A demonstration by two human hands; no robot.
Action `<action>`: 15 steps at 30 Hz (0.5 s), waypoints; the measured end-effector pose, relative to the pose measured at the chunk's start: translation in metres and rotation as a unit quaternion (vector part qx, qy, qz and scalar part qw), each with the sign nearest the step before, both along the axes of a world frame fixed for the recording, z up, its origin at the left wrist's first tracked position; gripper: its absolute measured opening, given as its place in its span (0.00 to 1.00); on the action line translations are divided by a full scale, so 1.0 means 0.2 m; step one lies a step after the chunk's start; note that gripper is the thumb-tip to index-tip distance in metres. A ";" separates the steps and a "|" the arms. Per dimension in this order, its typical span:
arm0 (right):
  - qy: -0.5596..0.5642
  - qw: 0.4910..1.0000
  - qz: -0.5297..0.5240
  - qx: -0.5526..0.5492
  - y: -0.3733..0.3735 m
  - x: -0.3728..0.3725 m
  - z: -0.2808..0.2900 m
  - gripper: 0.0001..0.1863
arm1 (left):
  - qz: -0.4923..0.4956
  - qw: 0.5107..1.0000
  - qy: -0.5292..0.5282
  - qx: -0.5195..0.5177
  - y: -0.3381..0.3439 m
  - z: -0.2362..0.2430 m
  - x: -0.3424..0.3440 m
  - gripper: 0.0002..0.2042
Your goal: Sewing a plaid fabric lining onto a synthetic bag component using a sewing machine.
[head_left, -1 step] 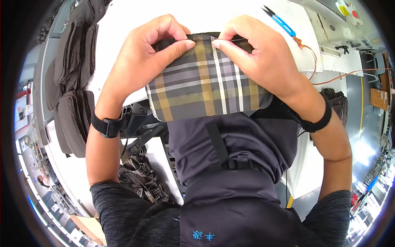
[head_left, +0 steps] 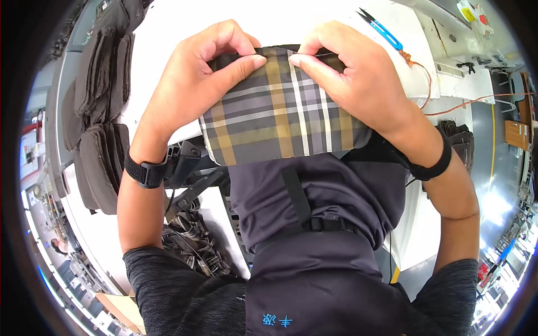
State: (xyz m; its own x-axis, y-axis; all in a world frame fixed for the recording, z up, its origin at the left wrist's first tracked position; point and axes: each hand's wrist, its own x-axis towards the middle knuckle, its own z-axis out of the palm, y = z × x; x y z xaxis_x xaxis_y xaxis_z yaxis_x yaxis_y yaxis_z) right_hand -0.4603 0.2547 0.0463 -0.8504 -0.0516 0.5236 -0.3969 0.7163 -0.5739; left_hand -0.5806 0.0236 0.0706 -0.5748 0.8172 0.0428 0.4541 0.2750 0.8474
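A plaid fabric piece (head_left: 280,112) in grey, olive, tan and white spans the space between my hands, over the table's front edge and my lap. My left hand (head_left: 202,78) pinches its top edge with thumb and fingers left of the middle. My right hand (head_left: 350,81) grips that same edge just right of the middle, thumb on the plaid side. A dark layer shows along the top edge, partly hidden by my fingers. Blue-handled thread snips (head_left: 386,33) with a cord lie beyond my right hand.
Dark fabric pieces are piled at the left (head_left: 101,73) and right (head_left: 459,140) of the white table (head_left: 151,28). Below the left side, more fabric (head_left: 190,235) hangs or lies bunched. An aisle runs at the right. A person (head_left: 59,246) is visible at the far left edge.
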 end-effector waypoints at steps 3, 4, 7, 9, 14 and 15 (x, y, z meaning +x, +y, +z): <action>0.012 1.000 -0.004 0.001 0.00 0.00 -0.01 0.10 | -0.012 1.000 -0.011 0.014 0.01 0.02 0.01 0.07; 0.013 1.000 -0.003 0.003 -0.01 0.00 -0.01 0.10 | -0.013 1.000 -0.011 0.013 0.01 0.02 0.01 0.07; 0.022 1.000 -0.002 0.005 -0.01 0.00 -0.01 0.10 | -0.016 0.999 -0.009 0.027 0.00 0.01 0.01 0.06; 0.029 1.000 -0.001 0.006 -0.02 0.00 -0.01 0.10 | -0.009 0.999 0.003 0.039 0.00 0.01 0.01 0.08; 0.058 0.998 -0.001 0.035 -0.01 0.02 -0.01 0.10 | 0.006 0.999 0.042 -0.030 0.06 0.04 0.06 0.10; 0.056 0.998 -0.005 0.036 0.00 0.03 -0.01 0.10 | 0.000 0.996 0.077 -0.037 0.07 0.03 0.06 0.10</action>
